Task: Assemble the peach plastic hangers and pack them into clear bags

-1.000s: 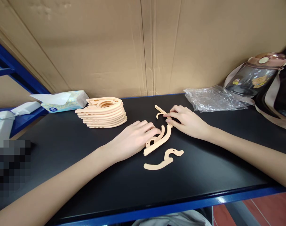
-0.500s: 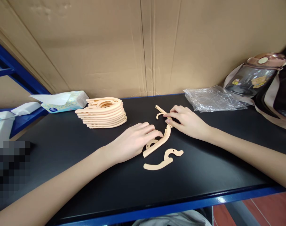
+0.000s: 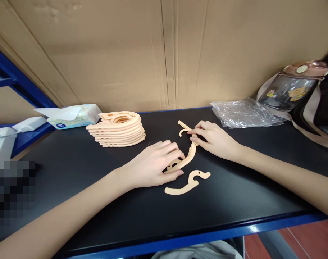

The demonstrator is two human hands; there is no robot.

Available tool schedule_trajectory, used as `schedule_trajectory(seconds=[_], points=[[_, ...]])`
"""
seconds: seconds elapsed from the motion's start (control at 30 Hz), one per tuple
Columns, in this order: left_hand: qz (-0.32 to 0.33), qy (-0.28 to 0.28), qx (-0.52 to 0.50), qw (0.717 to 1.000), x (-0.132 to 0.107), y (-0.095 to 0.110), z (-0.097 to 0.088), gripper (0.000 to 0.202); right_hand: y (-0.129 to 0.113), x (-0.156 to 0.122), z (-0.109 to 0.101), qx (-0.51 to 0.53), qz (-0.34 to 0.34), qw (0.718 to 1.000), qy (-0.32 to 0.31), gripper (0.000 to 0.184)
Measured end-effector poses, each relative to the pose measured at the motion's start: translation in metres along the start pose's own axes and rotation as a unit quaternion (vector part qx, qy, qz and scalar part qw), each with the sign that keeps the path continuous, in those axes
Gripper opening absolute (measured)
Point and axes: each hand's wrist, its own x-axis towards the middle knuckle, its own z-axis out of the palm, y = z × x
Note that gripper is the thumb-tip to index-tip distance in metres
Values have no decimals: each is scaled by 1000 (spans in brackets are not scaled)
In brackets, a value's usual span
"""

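Note:
A beige plastic folding hanger point(image 3: 190, 157) lies across the middle of the black tabletop. My left hand point(image 3: 156, 163) grips its near arm, thumb on the near side and fingers on the far side; part of that arm is hidden by the hand. At the hanger's far part, my right hand point(image 3: 213, 139) pinches it between thumb and fingers. A thin hooked end sticks out beyond those fingertips. Closer to me rests a loose, flat, curved hanger piece point(image 3: 180, 190), touched by neither hand. To the left stands a stack of several folded hangers point(image 3: 117, 131).
Behind the stack is a tissue pack point(image 3: 77, 117). A crumpled clear plastic bag point(image 3: 246, 113) lies at the back right, beside a strapped water bottle point(image 3: 290, 90). Cardboard point(image 3: 121, 54) rises along the back, and a blue edge point(image 3: 207, 233) borders the table's front.
My left thumb has come round onto the near side of the hanger's arm, covering its near end. My right hand, the loose piece and the stack have stayed put.

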Motion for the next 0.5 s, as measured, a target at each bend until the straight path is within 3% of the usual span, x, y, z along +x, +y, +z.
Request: schedule_trajectory(seconds=[0.1,0.33,0.5], points=[[-1,-3,6,1000,-1,-2,1,16,0,0,0,7,-5,1000,0,36],[6,25,56,998,-1,-8,4,25,-2,-1,0,45,-4,999,6,37],[-58,49,141,987,0,-9,4,25,-5,-1,-1,60,-11,998,3,36]])
